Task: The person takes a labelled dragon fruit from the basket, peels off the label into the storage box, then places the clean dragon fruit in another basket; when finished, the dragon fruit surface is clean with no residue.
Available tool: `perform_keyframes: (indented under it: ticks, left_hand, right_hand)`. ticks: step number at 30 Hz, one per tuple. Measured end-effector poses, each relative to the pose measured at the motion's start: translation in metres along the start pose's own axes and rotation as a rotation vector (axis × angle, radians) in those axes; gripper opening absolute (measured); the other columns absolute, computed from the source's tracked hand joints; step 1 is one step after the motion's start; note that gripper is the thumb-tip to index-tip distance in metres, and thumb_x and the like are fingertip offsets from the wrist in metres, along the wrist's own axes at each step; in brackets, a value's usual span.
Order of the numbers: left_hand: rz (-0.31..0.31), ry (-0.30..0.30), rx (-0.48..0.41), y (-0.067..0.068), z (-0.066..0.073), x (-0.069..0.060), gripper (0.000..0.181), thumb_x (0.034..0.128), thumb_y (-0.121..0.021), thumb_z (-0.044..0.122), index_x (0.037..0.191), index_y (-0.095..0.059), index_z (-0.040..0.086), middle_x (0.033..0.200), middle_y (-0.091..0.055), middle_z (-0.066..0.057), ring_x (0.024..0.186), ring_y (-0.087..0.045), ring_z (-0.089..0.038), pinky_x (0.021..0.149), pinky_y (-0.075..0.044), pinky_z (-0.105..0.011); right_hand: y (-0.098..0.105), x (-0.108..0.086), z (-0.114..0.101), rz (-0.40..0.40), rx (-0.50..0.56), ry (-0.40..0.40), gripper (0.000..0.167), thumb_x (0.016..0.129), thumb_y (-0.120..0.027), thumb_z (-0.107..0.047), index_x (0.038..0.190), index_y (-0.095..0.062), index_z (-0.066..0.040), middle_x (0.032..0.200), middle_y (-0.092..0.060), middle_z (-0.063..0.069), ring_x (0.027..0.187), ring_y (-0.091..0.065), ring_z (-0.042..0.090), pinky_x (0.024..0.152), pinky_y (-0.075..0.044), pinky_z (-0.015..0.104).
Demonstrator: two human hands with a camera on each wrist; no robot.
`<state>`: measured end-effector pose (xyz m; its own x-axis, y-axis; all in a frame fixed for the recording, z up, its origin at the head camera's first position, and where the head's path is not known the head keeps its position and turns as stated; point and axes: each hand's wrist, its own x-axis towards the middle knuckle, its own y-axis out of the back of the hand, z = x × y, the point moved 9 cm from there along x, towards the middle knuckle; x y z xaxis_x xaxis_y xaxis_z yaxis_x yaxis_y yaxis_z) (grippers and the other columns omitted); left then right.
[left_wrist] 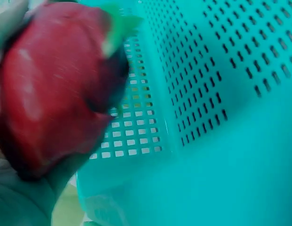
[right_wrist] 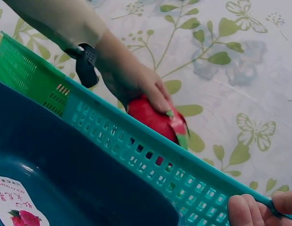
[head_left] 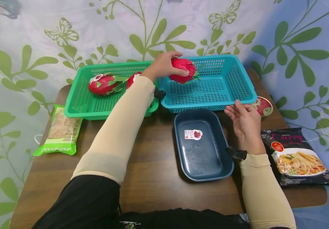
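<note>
My left hand point(head_left: 165, 66) grips a red dragon fruit point(head_left: 184, 70) over the left part of the blue basket point(head_left: 207, 108). In the left wrist view the fruit point(left_wrist: 51, 84) fills the palm, with the basket's perforated wall beyond it. My right hand point(head_left: 246, 125) pinches the front rim of the blue basket near its right corner; in the right wrist view its fingertips point(right_wrist: 244, 209) show on the rim. The green basket point(head_left: 75, 95), on the left, holds a dragon fruit point(head_left: 102, 84) with a white label and another point(head_left: 133, 79) partly hidden by my left arm.
A dark blue tub point(head_left: 201, 159) with a dragon fruit sticker point(head_left: 193, 134) stands in front of the blue basket. A green-edged packet point(head_left: 62, 130) lies at the left, a black curry noodle packet point(head_left: 299, 159) at the right, and a round red-labelled item point(head_left: 264, 106) behind my right hand.
</note>
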<state>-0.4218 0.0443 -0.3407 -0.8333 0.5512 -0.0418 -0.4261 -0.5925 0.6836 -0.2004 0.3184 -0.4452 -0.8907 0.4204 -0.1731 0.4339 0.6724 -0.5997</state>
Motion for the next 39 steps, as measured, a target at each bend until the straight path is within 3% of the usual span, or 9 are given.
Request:
perform_keyframes:
  ticks: [5,11,14,21,28,35,39]
  left_hand:
    - [-0.039,0.014,-0.025,-0.012,-0.004,0.012,0.097,0.0821,-0.092,0.043,0.162,-0.042,0.02,0.153,-0.049,-0.004,0.137,-0.046,-0.02,0.098,-0.054,-0.033]
    - [-0.012,0.062,-0.031,-0.02,-0.019,0.018,0.099,0.0818,-0.093,0.038,0.163,-0.039,0.023,0.155,-0.047,-0.003,0.138,-0.044,-0.02,0.098,-0.054,-0.034]
    - [-0.016,0.087,0.05,-0.02,-0.025,0.017,0.101,0.0822,-0.093,0.037,0.164,-0.037,0.021,0.156,-0.046,-0.003,0.14,-0.042,-0.02,0.098,-0.054,-0.034]
    - [-0.051,0.088,0.27,-0.021,-0.02,0.018,0.103,0.0843,-0.091,0.04,0.164,-0.034,0.01,0.158,-0.045,-0.008,0.14,-0.042,-0.022,0.103,-0.05,-0.031]
    - [-0.155,0.098,0.381,-0.031,-0.013,0.018,0.108,0.0843,-0.09,0.045,0.165,-0.029,0.006,0.159,-0.043,-0.009,0.141,-0.042,-0.024,0.103,-0.051,-0.033]
    - [-0.27,0.087,0.529,-0.042,-0.007,0.005,0.083,0.0831,-0.092,0.038,0.146,-0.049,0.005,0.139,-0.056,-0.01,0.128,-0.051,-0.024,0.095,-0.055,-0.036]
    - [-0.293,0.095,0.545,-0.042,-0.005,0.001,0.084,0.0831,-0.093,0.034,0.148,-0.048,0.006,0.141,-0.054,-0.01,0.13,-0.049,-0.025,0.096,-0.055,-0.036]
  right_hand:
    - [0.0,-0.001,-0.002,-0.003,-0.005,0.01,0.049,0.086,-0.087,-0.014,0.117,-0.057,0.009,0.099,-0.072,0.021,0.085,-0.078,0.03,0.079,-0.061,0.039]
    - [-0.002,-0.003,0.003,-0.004,0.013,0.003,0.04,0.088,-0.085,-0.011,0.111,-0.058,0.008,0.095,-0.073,0.021,0.08,-0.077,0.029,0.076,-0.062,0.04]
    - [-0.003,-0.003,0.005,-0.011,0.026,0.0,0.038,0.089,-0.084,-0.009,0.109,-0.057,0.008,0.092,-0.073,0.022,0.078,-0.077,0.03,0.075,-0.062,0.04]
    - [-0.001,-0.004,0.003,-0.01,-0.035,0.02,0.048,0.086,-0.087,-0.017,0.117,-0.059,0.007,0.099,-0.073,0.022,0.083,-0.077,0.028,0.079,-0.062,0.038]
    - [0.004,-0.003,0.002,0.011,-0.044,0.016,0.048,0.086,-0.087,-0.017,0.116,-0.058,0.006,0.098,-0.073,0.02,0.083,-0.077,0.028,0.078,-0.062,0.038]
    - [0.003,-0.002,0.004,0.008,-0.049,0.011,0.051,0.086,-0.087,-0.019,0.119,-0.057,0.005,0.1,-0.073,0.021,0.084,-0.077,0.028,0.079,-0.062,0.038]
    - [0.003,-0.002,0.004,0.005,-0.047,0.014,0.051,0.085,-0.087,-0.019,0.119,-0.058,0.005,0.1,-0.074,0.02,0.085,-0.078,0.028,0.079,-0.062,0.038]
